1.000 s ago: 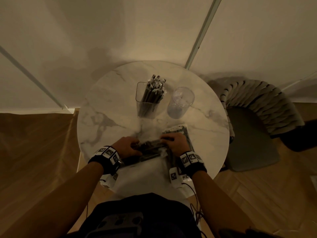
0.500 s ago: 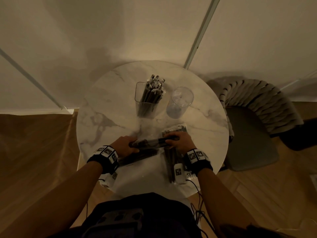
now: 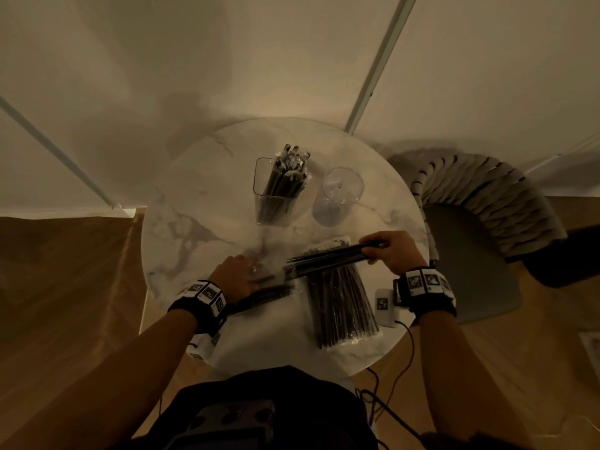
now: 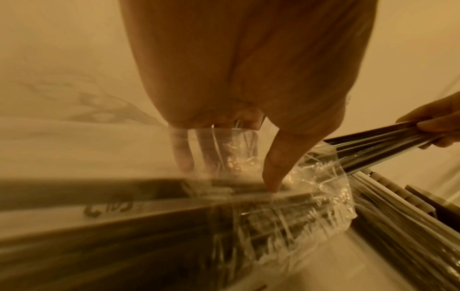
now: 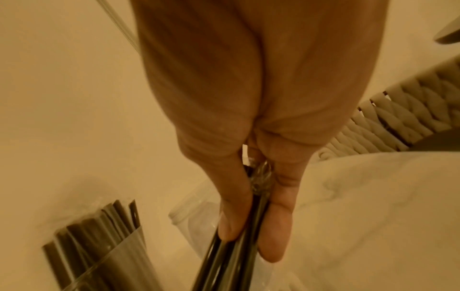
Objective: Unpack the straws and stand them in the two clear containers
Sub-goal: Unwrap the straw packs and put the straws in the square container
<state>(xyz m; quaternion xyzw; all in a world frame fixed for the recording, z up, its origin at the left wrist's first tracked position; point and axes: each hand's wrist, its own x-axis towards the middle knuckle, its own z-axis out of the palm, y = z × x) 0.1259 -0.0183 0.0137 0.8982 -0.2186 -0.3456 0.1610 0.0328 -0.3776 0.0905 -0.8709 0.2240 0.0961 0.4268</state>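
My right hand [image 3: 378, 254] grips a bundle of black straws [image 3: 328, 259] by its right end, level above the table; in the right wrist view thumb and fingers [image 5: 230, 222] pinch the bundle [image 5: 236, 261]. The bundle's left end still meets the mouth of the opened clear packet [image 3: 266, 293]. My left hand [image 3: 238, 274] holds that packet down: its thumb [image 4: 273, 173] presses the wrapper [image 4: 311, 187] and the fingers show through the film. The square clear container [image 3: 279, 193] holds several straws. Beside it the round clear container [image 3: 339, 196] stands empty.
A second, sealed packet of black straws [image 3: 341, 310] lies on the round marble table [image 3: 181, 228] under the lifted bundle. A woven-back chair [image 3: 480, 203] stands at the table's right. Walls close in behind; cables hang at the near edge.
My right hand has drawn the bundle of straws out of the packet to the right and raised it. My left hand has stayed on the packet, which has shifted a little left.
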